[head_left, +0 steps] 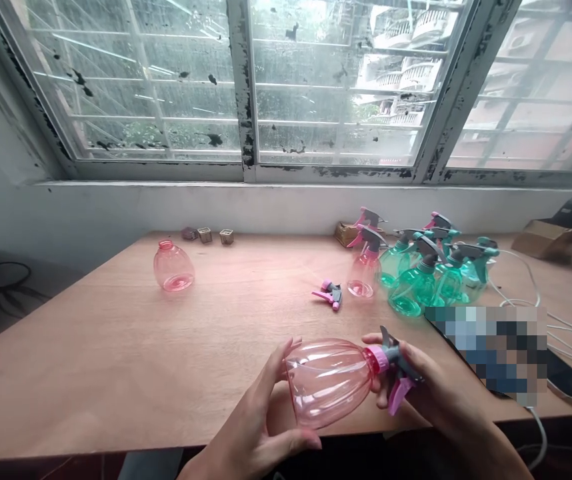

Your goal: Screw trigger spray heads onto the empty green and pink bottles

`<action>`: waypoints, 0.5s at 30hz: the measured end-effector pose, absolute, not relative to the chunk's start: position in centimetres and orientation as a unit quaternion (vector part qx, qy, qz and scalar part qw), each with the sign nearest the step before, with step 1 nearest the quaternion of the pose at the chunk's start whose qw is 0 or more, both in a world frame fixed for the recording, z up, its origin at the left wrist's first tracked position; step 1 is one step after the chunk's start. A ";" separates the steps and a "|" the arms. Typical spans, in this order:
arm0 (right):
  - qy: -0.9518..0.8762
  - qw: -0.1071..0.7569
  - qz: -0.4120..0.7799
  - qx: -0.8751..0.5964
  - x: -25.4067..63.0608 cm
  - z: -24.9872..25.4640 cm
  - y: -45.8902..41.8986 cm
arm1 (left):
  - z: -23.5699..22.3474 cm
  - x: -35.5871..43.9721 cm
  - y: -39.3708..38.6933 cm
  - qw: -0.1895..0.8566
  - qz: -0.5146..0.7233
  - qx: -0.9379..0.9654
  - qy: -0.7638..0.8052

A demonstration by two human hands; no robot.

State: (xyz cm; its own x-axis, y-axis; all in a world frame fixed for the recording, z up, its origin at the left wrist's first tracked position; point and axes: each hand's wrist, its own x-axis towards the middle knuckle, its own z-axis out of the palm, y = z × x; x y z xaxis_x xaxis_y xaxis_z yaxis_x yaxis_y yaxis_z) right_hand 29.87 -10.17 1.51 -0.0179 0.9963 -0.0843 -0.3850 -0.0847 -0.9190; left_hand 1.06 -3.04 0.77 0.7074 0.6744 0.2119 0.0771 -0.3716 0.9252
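Note:
A clear pink spray bottle lies sideways between my hands, just above the table's front edge. My left hand is curved around its base, thumb below and fingers above. At the neck, my right hand grips the grey and pink trigger head, which sits on the bottle's mouth; whether it is fully screwed on cannot be seen. Beyond them lies a loose pink and grey trigger head. A pink bottle without a head stands upright at the far left of the table.
Assembled pink spray bottles and several green ones stand at the back right. A tablet-like device, partly blurred, and white cables lie at the right. Small blocks and a cardboard box sit near the wall.

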 end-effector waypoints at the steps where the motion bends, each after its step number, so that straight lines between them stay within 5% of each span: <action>1: -0.376 0.577 0.591 -0.420 30.0 1.5 -10.3 | 0.7 1.0 -3.1 0.489 0.289 0.786 0.246; 11: -0.465 0.607 0.114 -0.635 32.8 5.8 -9.0 | 1.0 0.7 -3.3 0.314 0.245 0.888 0.230; 15: -0.541 0.525 -0.067 -0.653 34.6 7.1 -7.6 | 1.2 0.8 -3.3 0.286 0.236 0.903 0.218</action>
State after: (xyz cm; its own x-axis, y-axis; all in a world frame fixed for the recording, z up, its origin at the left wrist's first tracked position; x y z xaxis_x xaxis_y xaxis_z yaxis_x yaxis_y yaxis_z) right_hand 34.62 -7.65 7.14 0.4051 0.6361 0.6567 0.7779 0.1376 -0.6131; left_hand 0.85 -3.31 1.23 0.7936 0.5288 0.3009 0.2585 -0.7407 0.6201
